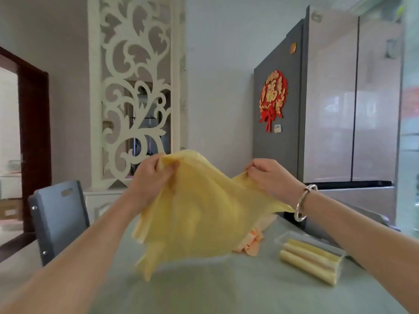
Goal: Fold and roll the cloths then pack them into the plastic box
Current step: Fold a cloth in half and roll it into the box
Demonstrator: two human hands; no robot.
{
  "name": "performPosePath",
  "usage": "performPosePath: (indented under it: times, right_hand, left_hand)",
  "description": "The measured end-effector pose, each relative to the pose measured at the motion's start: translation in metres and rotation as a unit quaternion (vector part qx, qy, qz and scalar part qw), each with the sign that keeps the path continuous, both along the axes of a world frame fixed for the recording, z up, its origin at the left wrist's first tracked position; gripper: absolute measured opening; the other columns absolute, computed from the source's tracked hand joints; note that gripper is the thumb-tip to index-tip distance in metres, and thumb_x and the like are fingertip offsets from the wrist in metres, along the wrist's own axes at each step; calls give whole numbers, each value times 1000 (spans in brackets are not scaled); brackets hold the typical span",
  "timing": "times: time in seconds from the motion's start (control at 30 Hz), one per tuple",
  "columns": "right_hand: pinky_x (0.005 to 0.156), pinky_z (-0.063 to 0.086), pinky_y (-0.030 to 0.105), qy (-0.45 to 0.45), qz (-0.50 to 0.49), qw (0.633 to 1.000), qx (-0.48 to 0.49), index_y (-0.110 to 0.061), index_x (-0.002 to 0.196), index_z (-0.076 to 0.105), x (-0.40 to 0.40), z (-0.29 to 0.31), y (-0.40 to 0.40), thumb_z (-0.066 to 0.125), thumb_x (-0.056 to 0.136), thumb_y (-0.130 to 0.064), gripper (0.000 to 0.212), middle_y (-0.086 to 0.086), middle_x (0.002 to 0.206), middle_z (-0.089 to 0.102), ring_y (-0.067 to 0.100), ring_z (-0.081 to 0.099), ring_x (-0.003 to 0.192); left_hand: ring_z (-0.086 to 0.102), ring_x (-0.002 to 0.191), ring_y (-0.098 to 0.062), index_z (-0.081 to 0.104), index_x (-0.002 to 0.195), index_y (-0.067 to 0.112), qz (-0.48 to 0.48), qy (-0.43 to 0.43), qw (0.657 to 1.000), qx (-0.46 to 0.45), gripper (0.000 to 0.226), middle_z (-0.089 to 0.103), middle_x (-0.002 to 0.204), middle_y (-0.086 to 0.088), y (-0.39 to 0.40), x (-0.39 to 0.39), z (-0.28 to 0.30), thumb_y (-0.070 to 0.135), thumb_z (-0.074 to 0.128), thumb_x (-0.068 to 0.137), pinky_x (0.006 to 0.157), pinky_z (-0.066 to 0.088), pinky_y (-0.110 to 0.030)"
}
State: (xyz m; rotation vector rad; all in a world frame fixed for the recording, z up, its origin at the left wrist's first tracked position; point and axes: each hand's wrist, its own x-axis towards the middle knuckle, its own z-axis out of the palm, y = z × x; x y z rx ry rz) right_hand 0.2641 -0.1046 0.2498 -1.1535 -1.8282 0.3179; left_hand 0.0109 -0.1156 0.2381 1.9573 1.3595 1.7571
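Currently: yellow cloth [199,214] held aloft, pinched by left hand [152,177] and right hand [269,175], top edge spanning both; plastic box [310,257] lower right of cloth, nearer right hand.

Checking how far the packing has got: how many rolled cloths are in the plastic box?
3 rolled cloths lie side by side in the plastic box at right on the table; more could be hidden underneath.
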Motion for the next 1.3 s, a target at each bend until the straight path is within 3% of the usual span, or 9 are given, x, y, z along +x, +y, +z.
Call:
performPosePath:
  times: [0.2,0.37,0.63,0.77,0.87,1.0,1.07,1.2,1.3]
  right_hand:
    - [69,46,30,67,-24,996,57,-13,87,66,13,46,-29,45,92,-11,21,-2,79,61,15,54,70]
    - [64,46,28,15,-66,996,52,-11,94,66,24,48,-18,44,93,-14,23,6,89,64,17,56,72]
    - [73,45,28,-192,-74,978,-31,-17,79,61,30,-23,47,54,87,-17,11,1,87,64,21,59,85]
    - [72,43,26,-284,-61,951,-105,-26,77,55,21,-83,91,45,89,-21,16,-10,83,58,16,56,85]
    - [71,43,23,-351,-56,925,-136,-26,84,57,10,-129,122,50,87,-23,9,-8,91,57,15,55,89]
    - [86,45,32,-427,-93,894,-102,-35,81,61,-6,-170,160,58,83,-27,9,-6,99,53,20,53,100]
    - [81,51,33,-403,-110,902,-111,-34,73,57,-18,-178,180,55,80,-23,13,-4,98,63,23,60,91]
    - [55,53,28,-266,-133,941,-163,-17,80,59,-51,-179,220,45,79,-6,18,1,66,70,20,66,55]
    - [64,57,37,-99,-100,970,-200,-14,82,55,-71,-173,251,47,82,-5,13,13,86,72,28,70,68]
  left_hand:
    - [64,85,-13,62,96,32,-39,15,997,-62,15,67,93,7,-46,-3,62,42,65,84,68,47,-25]
    - [63,89,-16,59,112,26,-8,66,984,-166,42,65,103,4,-43,-19,58,47,70,78,66,47,-26]
    - [56,69,-15,59,73,21,17,182,929,-321,35,62,73,4,10,-57,-37,46,82,63,64,43,-28]
    - [65,86,-13,71,84,20,10,207,897,-390,43,71,87,4,46,-78,-96,48,84,53,83,51,-30]
    - [58,71,-1,70,84,19,15,262,869,-420,15,66,79,10,76,-89,-137,26,79,75,65,44,-9]
    - [51,60,-1,68,72,24,77,304,862,-399,11,58,64,16,105,-100,-177,21,78,74,51,36,-9]
    - [53,64,-6,69,71,27,144,315,869,-355,9,55,64,16,121,-102,-186,22,75,74,53,37,-11]
    - [65,71,-15,62,62,27,268,197,890,-313,15,64,60,13,158,-108,-188,19,65,74,71,52,-27]
    - [69,74,-17,65,73,22,255,105,921,-274,10,71,67,7,184,-117,-186,14,61,77,77,54,-33]
